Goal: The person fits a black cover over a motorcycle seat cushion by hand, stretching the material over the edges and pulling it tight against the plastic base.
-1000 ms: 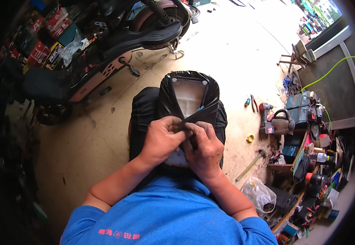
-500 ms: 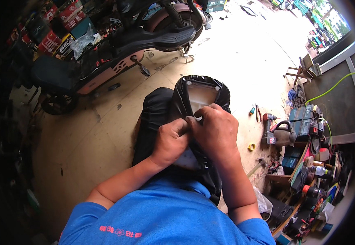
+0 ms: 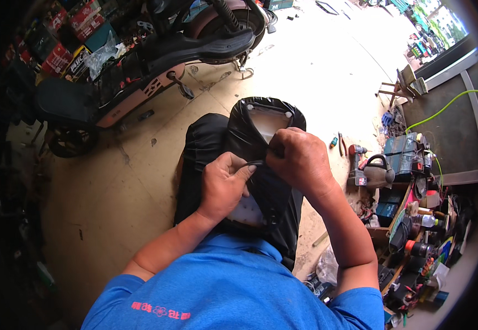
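Note:
On my lap lies a long pale panel (image 3: 266, 122) with white round feet at its far corners, wrapped round the rim by a shiny black cover (image 3: 243, 132). It looks like the underside of a seat. My left hand (image 3: 222, 184) pinches a thin black strip of the cover's edge between thumb and forefinger. Just right of it and slightly farther off, my right hand (image 3: 303, 159) is closed on the black edge, its fingertips partly hidden. The strip stretches across the short gap between the hands. Below them the pale panel shows again through the cover's opening.
A pink and black scooter (image 3: 145, 91) stands at the far left, with stacked boxes (image 3: 85, 22) behind. On the right floor lie pliers (image 3: 342, 144), a red drill (image 3: 355, 157) and a dark kettle-shaped can (image 3: 378, 171). A crowded tool shelf (image 3: 384, 231) fills the lower right.
My hands, close together before, have drawn apart. The right one moved outward to the right with the cover's edge, and a black strip now shows between them. The whole view has shifted slightly.

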